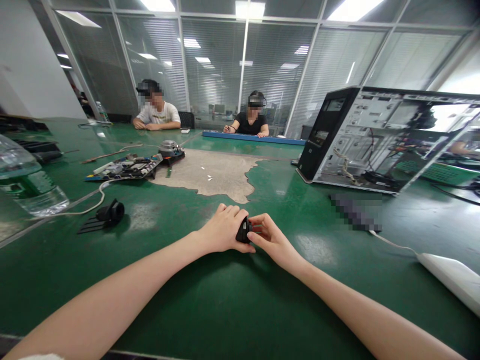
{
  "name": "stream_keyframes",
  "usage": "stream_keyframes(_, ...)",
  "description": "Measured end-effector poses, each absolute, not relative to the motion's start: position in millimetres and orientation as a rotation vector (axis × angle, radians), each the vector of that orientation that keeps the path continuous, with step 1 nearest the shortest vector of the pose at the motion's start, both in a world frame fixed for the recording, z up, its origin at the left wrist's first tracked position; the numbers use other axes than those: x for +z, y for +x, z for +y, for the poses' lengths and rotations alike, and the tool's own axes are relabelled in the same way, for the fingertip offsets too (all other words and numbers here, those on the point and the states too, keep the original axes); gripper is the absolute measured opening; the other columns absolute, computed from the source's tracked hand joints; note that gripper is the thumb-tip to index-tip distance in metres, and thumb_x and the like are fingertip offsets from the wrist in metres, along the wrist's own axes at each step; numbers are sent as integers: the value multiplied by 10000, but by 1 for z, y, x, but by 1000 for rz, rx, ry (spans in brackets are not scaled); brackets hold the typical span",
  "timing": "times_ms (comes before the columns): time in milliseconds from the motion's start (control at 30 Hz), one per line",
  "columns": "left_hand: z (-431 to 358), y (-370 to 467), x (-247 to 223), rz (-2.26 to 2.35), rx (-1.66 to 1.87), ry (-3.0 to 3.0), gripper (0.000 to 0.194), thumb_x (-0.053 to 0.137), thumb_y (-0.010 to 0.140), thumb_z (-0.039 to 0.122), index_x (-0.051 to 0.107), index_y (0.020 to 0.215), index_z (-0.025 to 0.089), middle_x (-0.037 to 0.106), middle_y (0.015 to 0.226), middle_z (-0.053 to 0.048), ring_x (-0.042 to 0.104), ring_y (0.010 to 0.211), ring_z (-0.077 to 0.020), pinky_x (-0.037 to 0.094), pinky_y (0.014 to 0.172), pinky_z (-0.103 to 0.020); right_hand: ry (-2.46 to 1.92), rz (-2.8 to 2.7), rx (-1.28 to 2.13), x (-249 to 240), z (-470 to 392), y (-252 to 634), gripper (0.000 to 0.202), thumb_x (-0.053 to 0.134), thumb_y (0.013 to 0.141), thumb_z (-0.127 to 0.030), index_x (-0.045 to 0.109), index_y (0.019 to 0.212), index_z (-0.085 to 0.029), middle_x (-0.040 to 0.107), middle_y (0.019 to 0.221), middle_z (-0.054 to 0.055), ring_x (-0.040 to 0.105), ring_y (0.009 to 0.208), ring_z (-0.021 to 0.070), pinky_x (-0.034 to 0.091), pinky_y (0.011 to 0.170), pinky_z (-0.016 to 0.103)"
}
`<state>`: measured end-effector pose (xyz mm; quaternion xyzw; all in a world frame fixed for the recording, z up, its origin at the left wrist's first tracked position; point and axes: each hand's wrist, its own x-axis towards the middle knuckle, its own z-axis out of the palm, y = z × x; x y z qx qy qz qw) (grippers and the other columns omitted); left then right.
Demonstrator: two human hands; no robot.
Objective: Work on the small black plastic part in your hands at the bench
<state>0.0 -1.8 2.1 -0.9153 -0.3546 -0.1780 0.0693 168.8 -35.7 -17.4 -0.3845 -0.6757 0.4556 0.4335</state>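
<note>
A small black object (243,231) with a rounded part on its right side is held just above the green table, near the middle of the view. My left hand (223,227) wraps over it from the left, fingers on top and thumb below, hiding much of it. On its right side, my right hand (268,235) pinches the rounded part between thumb and fingers. What kind of device it is I cannot tell. To the left lies a black strap-like piece (110,212) with a round part and thin prongs.
A computer case (326,135) with its side off stands at right. Circuit boards (127,167) lie at left, near a water bottle (28,180). A blurred dark device (354,212) is cabled to a white power bank-like block (450,277). Two people sit across the green table (180,310).
</note>
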Motion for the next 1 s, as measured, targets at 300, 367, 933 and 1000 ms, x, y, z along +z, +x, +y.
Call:
stream_keyframes(300, -2, 0, 4, -1057, -536, -2754, 693, 541, 577, 702, 466, 985, 146, 531, 880, -74, 497, 823, -244, 302, 752, -360, -864, -1686, 1193, -18, -37, 171, 258, 627, 733, -262, 426, 893, -230, 526, 894, -5, 546, 884, 151, 454, 766, 311)
stream_keyframes(367, -2, 0, 4, -1054, -534, -2755, 691, 545, 573, 702, 466, 976, 147, 533, 876, -72, 497, 822, -242, 302, 750, -355, -881, -1667, 1198, -17, -37, 171, 214, 600, 754, -286, 431, 871, -226, 520, 888, -4, 545, 879, 152, 452, 748, 307)
stream_keyframes(933, -1, -1, 3, -1044, -516, -2753, 686, 544, 574, 703, 460, 969, 149, 534, 884, -71, 501, 831, -240, 303, 747, -345, -899, -1704, 1158, -17, -38, 171, 208, 575, 775, -304, 422, 889, -222, 528, 895, 6, 540, 896, 157, 452, 775, 325)
stream_keyframes(1000, -1, -1, 3, -1044, -517, -2750, 694, 544, 570, 709, 460, 970, 148, 535, 880, -69, 502, 829, -239, 303, 747, -345, -912, -1698, 1152, -16, -38, 170, 188, 558, 786, -317, 431, 885, -220, 527, 891, 9, 540, 885, 157, 450, 768, 325)
